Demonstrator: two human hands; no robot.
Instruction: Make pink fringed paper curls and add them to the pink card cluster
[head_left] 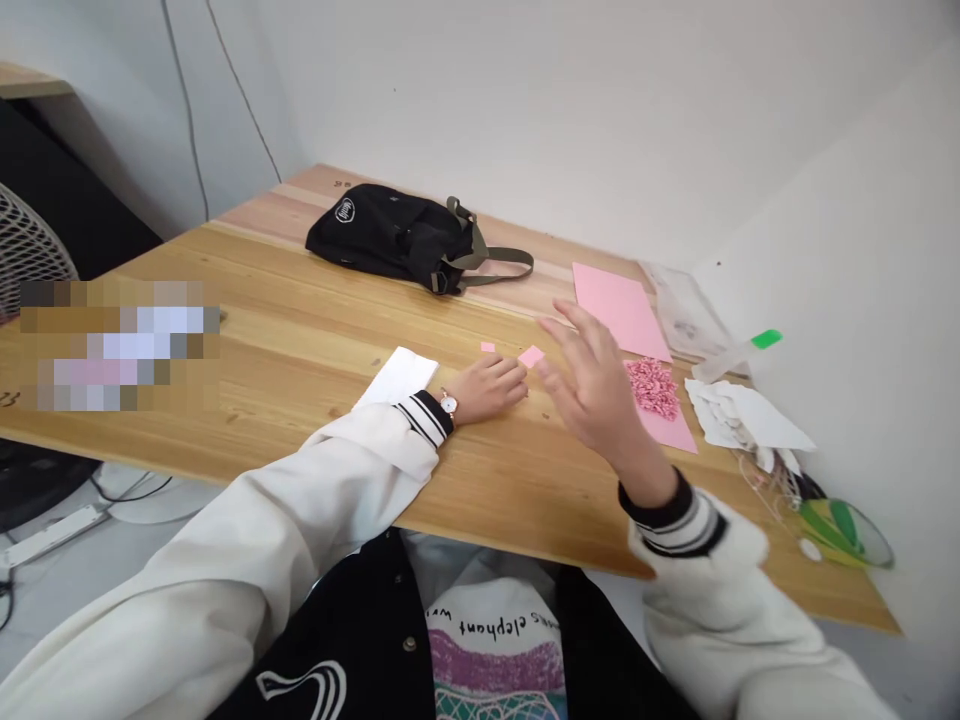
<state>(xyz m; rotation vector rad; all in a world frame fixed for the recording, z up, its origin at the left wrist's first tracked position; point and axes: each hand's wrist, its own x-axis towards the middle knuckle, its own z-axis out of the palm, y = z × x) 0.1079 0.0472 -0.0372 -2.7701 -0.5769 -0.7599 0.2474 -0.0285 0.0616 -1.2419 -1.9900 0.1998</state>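
Note:
My left hand (491, 390) lies palm down on the wooden table (300, 330), a watch on its wrist, fingers stretched out and nothing visible in them. Just beyond its fingertips are a small pink paper piece (531, 356) and a smaller pink paper scrap (487, 347). Raised above the table to the right is my right hand (589, 390), its fingers apart and holding nothing. Beside that hand, a heap of pink paper shreds (654, 388) rests on a pink sheet (679, 432). A folded white paper (397, 376) sits behind my left wrist.
A black bag (390, 235) with a strap lies at the back. Toward the right are a larger pink sheet (622, 310), a clear plastic sleeve (690, 305), a green-tipped clear tube (739, 355), white paper pieces (750, 415) and a green-and-yellow round item (844, 530). White walls border the table.

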